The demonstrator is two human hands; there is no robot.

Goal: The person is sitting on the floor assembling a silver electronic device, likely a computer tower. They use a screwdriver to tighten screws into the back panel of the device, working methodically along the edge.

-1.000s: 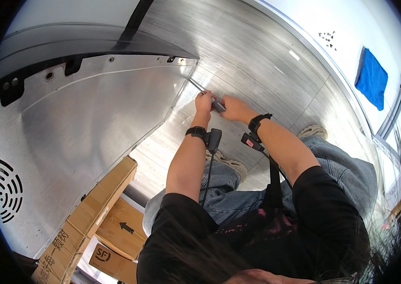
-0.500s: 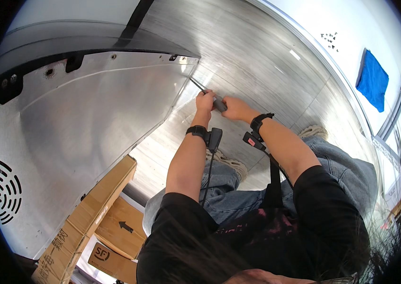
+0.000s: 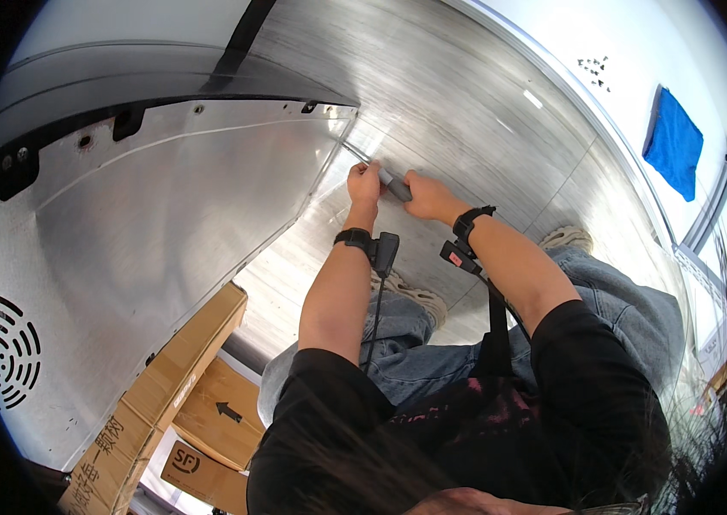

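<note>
A screwdriver (image 3: pixel 395 185) with a grey handle and a long thin shaft slants up and left in front of me. Its tip meets the right edge of a large silver metal panel (image 3: pixel 174 206), near the far corner; what it touches there is too small to make out. My left hand (image 3: pixel 364 183) is closed around the front of the screwdriver, where shaft and handle join. At the handle's rear end, the fingers of my right hand (image 3: pixel 428 197) are closed on it. Both wrists wear black straps with small devices.
Cardboard boxes (image 3: pixel 217 399) stand below the panel at lower left. Grey wood-look floor (image 3: pixel 466 112) lies beyond my hands. To the right, a white surface holds a blue cloth (image 3: pixel 674 144) and a cluster of small dark screws (image 3: pixel 593 72). My shoes (image 3: pixel 415 296) are close behind my hands.
My left hand has shifted slightly left along the screwdriver, showing more of the handle. The metal panel sits a little lower and further left in view. My right hand has barely moved.
</note>
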